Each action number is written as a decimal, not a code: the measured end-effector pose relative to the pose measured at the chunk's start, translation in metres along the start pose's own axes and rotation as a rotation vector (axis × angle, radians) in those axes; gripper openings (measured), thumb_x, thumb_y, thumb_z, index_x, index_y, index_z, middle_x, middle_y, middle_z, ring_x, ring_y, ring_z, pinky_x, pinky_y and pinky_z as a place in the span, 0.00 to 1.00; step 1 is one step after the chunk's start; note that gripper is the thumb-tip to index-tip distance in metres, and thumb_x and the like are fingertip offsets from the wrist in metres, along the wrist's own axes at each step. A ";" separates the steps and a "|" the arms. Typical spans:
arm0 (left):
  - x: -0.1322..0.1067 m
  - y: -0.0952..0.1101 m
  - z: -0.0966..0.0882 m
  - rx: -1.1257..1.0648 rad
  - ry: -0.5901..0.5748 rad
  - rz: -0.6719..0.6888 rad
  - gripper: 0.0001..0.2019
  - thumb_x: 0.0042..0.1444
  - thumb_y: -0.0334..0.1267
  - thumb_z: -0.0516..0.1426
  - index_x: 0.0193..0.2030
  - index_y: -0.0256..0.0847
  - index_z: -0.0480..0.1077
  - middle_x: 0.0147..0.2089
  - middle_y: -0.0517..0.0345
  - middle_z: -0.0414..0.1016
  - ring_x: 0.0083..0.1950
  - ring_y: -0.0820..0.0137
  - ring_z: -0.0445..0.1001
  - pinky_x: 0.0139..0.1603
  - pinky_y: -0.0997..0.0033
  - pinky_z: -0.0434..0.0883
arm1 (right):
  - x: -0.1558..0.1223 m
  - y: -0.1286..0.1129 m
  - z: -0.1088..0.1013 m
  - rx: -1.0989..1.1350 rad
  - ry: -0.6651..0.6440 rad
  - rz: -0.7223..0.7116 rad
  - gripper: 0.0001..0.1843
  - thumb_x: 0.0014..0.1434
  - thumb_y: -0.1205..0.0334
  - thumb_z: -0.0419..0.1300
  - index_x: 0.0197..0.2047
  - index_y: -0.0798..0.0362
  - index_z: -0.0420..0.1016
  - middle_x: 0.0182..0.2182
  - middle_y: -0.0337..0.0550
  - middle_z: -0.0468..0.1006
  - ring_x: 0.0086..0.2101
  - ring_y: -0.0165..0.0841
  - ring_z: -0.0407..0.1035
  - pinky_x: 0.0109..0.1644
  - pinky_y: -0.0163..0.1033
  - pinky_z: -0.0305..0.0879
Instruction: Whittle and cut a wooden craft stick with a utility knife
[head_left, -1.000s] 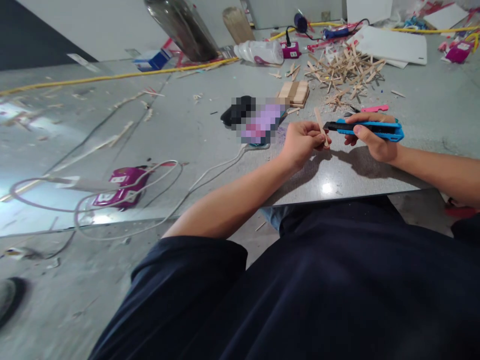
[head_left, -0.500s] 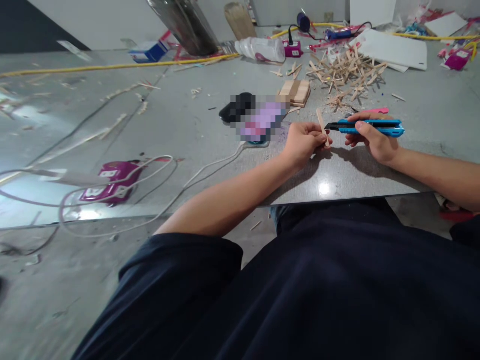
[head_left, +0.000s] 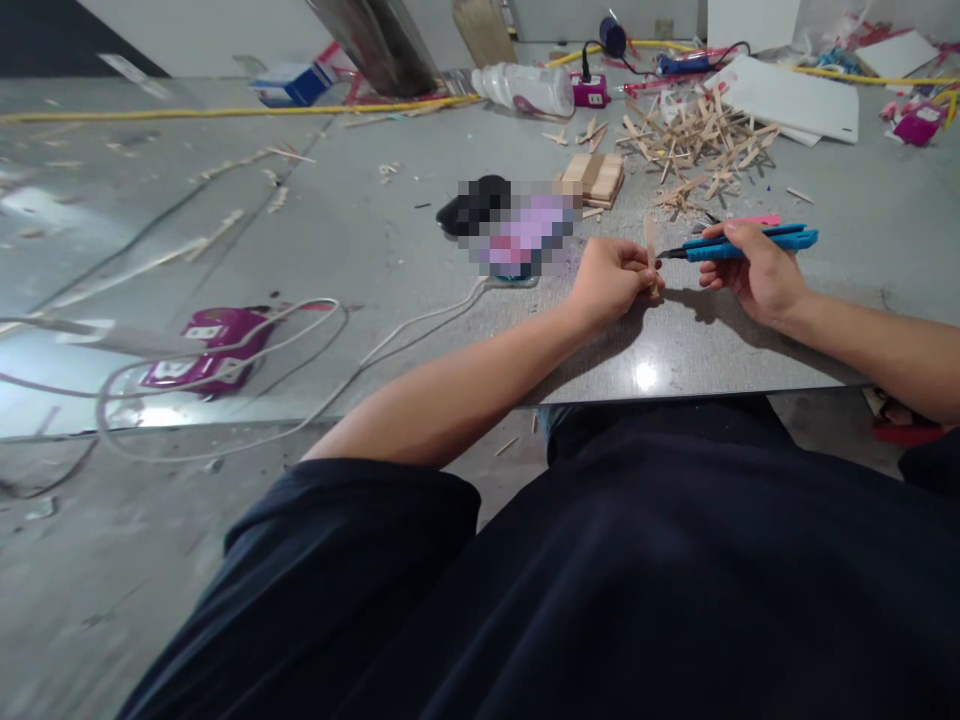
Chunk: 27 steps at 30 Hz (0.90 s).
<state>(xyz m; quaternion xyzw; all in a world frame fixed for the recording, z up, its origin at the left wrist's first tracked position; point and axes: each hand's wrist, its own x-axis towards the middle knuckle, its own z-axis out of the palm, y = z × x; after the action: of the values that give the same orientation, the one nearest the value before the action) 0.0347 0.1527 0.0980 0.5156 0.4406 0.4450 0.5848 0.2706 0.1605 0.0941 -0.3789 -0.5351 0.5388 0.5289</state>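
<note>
Wooden stick [head_left: 650, 238] stands roughly upright over the table [head_left: 420, 270], pinched in the fingers of the left hand [head_left: 606, 280]. The right hand [head_left: 765, 272] clamps the blue cutter [head_left: 705, 248] between thumb and fingers; its blade [head_left: 673, 254] should clear the left fingertips.

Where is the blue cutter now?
In the head view, right of centre, the right hand holds the blue cutter, its tip near the wooden stick.
</note>
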 end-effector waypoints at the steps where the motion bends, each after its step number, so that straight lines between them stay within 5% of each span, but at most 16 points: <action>1: -0.001 0.001 0.000 0.011 -0.006 0.007 0.12 0.62 0.17 0.64 0.35 0.39 0.79 0.31 0.55 0.85 0.29 0.71 0.81 0.38 0.67 0.81 | 0.001 0.000 -0.001 -0.015 0.007 -0.010 0.36 0.62 0.20 0.75 0.45 0.47 0.84 0.31 0.42 0.87 0.29 0.38 0.85 0.31 0.41 0.84; 9: 0.001 0.015 -0.021 0.245 -0.221 0.038 0.11 0.59 0.19 0.65 0.35 0.37 0.86 0.29 0.50 0.84 0.28 0.68 0.77 0.31 0.68 0.69 | -0.014 -0.017 -0.008 -0.149 0.039 -0.304 0.26 0.62 0.29 0.77 0.48 0.41 0.88 0.29 0.38 0.85 0.26 0.38 0.79 0.28 0.46 0.77; 12: 0.012 0.019 -0.044 0.344 -0.361 -0.040 0.12 0.50 0.16 0.74 0.34 0.37 0.89 0.27 0.50 0.82 0.27 0.64 0.78 0.33 0.64 0.72 | -0.023 -0.021 -0.014 -0.250 -0.040 -0.405 0.23 0.62 0.31 0.77 0.48 0.39 0.90 0.29 0.38 0.85 0.24 0.38 0.76 0.25 0.47 0.73; 15: 0.019 0.022 -0.063 0.331 -0.271 -0.093 0.19 0.38 0.11 0.76 0.31 0.39 0.89 0.25 0.56 0.79 0.32 0.58 0.85 0.39 0.63 0.78 | -0.031 -0.025 -0.017 -0.340 -0.183 -0.516 0.16 0.64 0.36 0.76 0.45 0.38 0.92 0.28 0.38 0.84 0.23 0.38 0.75 0.26 0.47 0.69; 18: 0.017 0.027 -0.067 0.349 -0.254 -0.107 0.19 0.40 0.11 0.74 0.29 0.41 0.87 0.24 0.64 0.77 0.35 0.61 0.86 0.43 0.68 0.79 | -0.037 -0.028 -0.016 -0.451 -0.337 -0.610 0.16 0.67 0.38 0.72 0.47 0.37 0.94 0.30 0.39 0.86 0.24 0.38 0.76 0.29 0.47 0.72; 20: 0.012 0.033 -0.062 0.474 -0.368 -0.131 0.16 0.43 0.14 0.76 0.31 0.41 0.88 0.26 0.65 0.77 0.33 0.66 0.83 0.43 0.71 0.76 | -0.040 -0.029 -0.013 -0.525 -0.380 -0.678 0.18 0.68 0.36 0.70 0.47 0.37 0.94 0.30 0.39 0.86 0.24 0.37 0.74 0.30 0.48 0.73; 23: 0.003 0.044 -0.053 0.701 -0.619 -0.103 0.07 0.57 0.21 0.76 0.36 0.36 0.89 0.28 0.62 0.79 0.31 0.73 0.76 0.45 0.72 0.71 | -0.043 -0.031 -0.009 -0.666 -0.386 -0.641 0.26 0.67 0.26 0.65 0.43 0.36 0.92 0.28 0.41 0.84 0.24 0.40 0.74 0.33 0.52 0.77; 27: 0.001 0.047 -0.051 0.641 -0.590 -0.171 0.08 0.57 0.20 0.76 0.39 0.33 0.87 0.31 0.64 0.79 0.36 0.72 0.78 0.50 0.73 0.68 | -0.048 -0.034 -0.007 -0.813 -0.393 -0.412 0.33 0.63 0.15 0.59 0.40 0.32 0.89 0.28 0.45 0.85 0.29 0.47 0.78 0.42 0.61 0.83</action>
<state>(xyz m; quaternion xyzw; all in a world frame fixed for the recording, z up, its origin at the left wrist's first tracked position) -0.0184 0.1674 0.1402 0.7376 0.4115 0.0697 0.5308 0.2905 0.1107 0.1191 -0.3320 -0.8553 0.2321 0.3231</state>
